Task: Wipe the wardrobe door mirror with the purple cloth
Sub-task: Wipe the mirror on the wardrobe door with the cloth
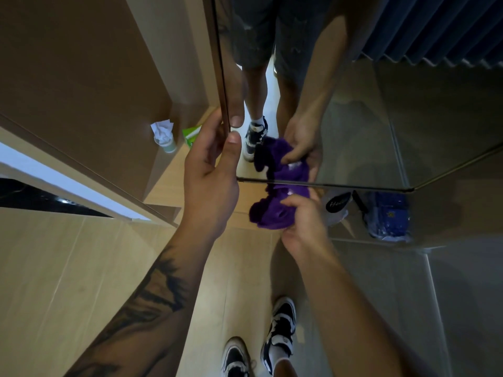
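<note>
The wardrobe door mirror (353, 118) fills the upper right and reflects my legs and hands. My left hand (211, 175) grips the mirror door's left edge near its lower corner, thumb on the glass and fingers behind the edge. My right hand (304, 224) holds the bunched purple cloth (269, 213) against the mirror's bottom edge; the cloth's reflection shows just above it in the glass.
Inside the open wardrobe at left, a small bottle with a white tissue (164, 137) and a green packet (193, 133) sit on a shelf. A blue plastic-wrapped package (388, 216) and a dark-labelled bag (337, 204) lie under the mirror at right. My shoes (280, 330) stand on the wooden floor.
</note>
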The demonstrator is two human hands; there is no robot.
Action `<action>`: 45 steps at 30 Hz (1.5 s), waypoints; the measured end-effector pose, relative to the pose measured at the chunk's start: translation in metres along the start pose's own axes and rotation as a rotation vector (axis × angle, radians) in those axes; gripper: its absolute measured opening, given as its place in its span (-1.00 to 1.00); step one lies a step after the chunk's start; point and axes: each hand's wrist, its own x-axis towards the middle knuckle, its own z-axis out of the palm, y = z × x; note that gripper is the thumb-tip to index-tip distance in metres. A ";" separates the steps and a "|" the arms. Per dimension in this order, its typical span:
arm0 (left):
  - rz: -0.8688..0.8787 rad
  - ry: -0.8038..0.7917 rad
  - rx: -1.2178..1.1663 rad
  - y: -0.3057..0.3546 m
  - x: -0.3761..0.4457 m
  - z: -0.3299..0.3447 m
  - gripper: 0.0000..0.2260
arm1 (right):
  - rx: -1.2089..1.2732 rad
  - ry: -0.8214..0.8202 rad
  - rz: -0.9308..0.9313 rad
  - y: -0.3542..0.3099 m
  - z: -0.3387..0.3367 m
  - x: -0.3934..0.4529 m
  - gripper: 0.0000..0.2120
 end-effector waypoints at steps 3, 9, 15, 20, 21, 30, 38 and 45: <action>-0.006 -0.003 0.008 -0.002 0.001 -0.001 -0.66 | -0.084 -0.066 0.017 0.010 0.002 -0.004 -0.44; 0.014 -0.027 0.001 -0.003 0.001 -0.002 -0.66 | 0.067 0.095 -0.043 -0.010 -0.012 0.006 -0.56; -0.006 0.006 0.001 -0.002 0.000 -0.001 -0.68 | -0.074 -0.011 -0.005 0.022 0.013 -0.002 -0.43; 0.002 0.023 0.006 -0.002 -0.001 -0.001 -0.67 | -0.039 0.133 -0.139 0.006 -0.009 0.006 -0.55; -0.003 0.022 0.000 -0.002 -0.001 -0.001 -0.68 | -0.022 0.186 -0.176 0.005 -0.009 0.009 -0.57; -0.003 0.033 0.012 -0.002 -0.003 0.000 -0.69 | -0.102 0.181 -0.227 0.040 0.023 0.009 -0.53; 0.047 0.026 -0.019 -0.005 -0.005 0.001 -0.65 | 0.256 0.409 -0.099 0.013 0.012 0.020 -0.55; 0.023 0.031 -0.026 -0.005 -0.006 0.000 -0.62 | 0.258 0.324 0.065 0.033 0.026 0.001 -0.54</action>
